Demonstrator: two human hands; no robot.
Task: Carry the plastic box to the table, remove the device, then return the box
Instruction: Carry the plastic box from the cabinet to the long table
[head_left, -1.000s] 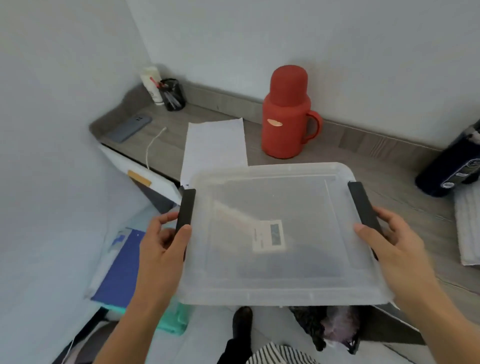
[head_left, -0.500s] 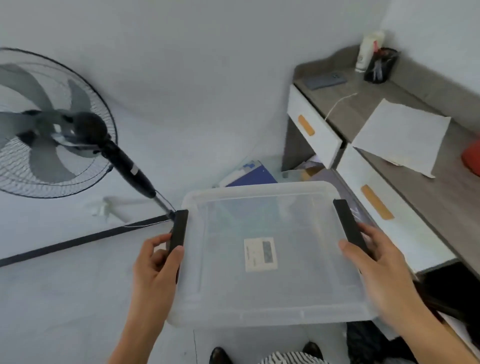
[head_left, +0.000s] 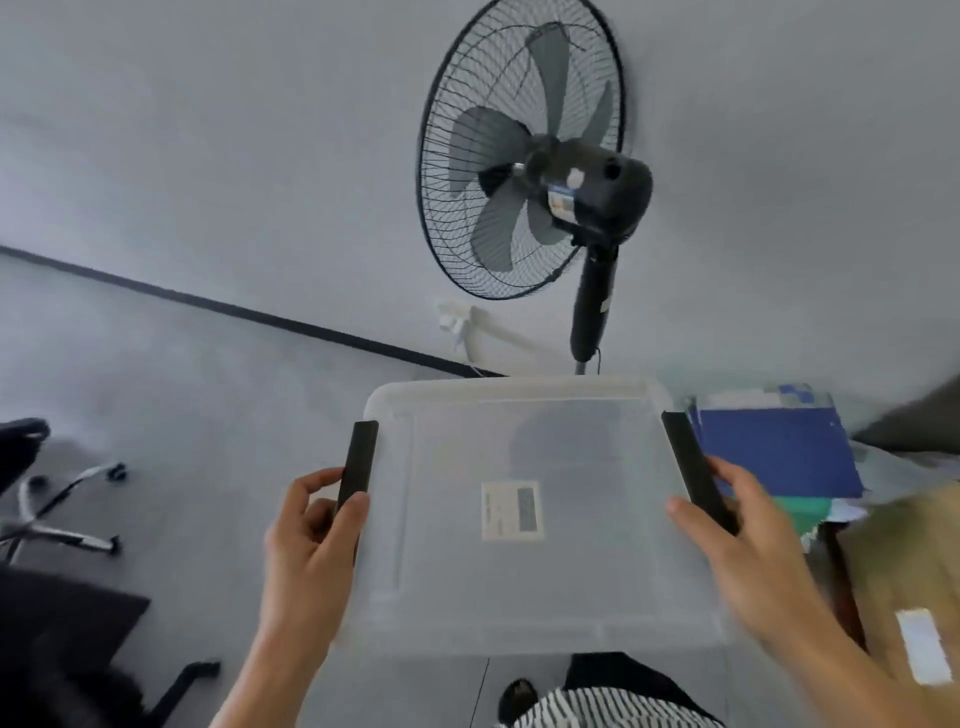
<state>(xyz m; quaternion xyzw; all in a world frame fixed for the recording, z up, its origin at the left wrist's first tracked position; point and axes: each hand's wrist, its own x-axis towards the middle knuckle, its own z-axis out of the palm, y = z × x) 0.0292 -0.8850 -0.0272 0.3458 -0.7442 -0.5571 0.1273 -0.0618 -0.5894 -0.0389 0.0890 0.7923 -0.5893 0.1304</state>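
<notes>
You have the plastic box (head_left: 524, 514) held in the air at about waist height, one hand at each short end, with nothing under it but bare floor (head_left: 197, 415). Your left hand (head_left: 306, 540) is closed on the black left handle (head_left: 357, 470): the thumb lies across the top of the bar and the fingers (head_left: 311, 480) curl round its outer side. Your right hand (head_left: 748, 535) grips the black right handle (head_left: 693, 467) the same way, thumb on the lid edge, fingers wrapped outside; it is blurred, so the exact contact is hard to read.

The lid looks shut, and through the cloudy plastic only a white label (head_left: 512, 510) shows. I cannot tell whether the device is inside.

No table is in view ahead of you, so this is a carrying step, but I cannot judge whether you are bringing the box or taking it back. Either way, the next move calls for a level carry with both grips kept firm until the box has a surface beneath it.

Watch your path: a stack of blue folders (head_left: 779, 452) lies just beside the box on the right, an office chair base (head_left: 57, 509) sits well apart on the left, and a standing fan (head_left: 524, 161) rises just beyond the box's far edge.
</notes>
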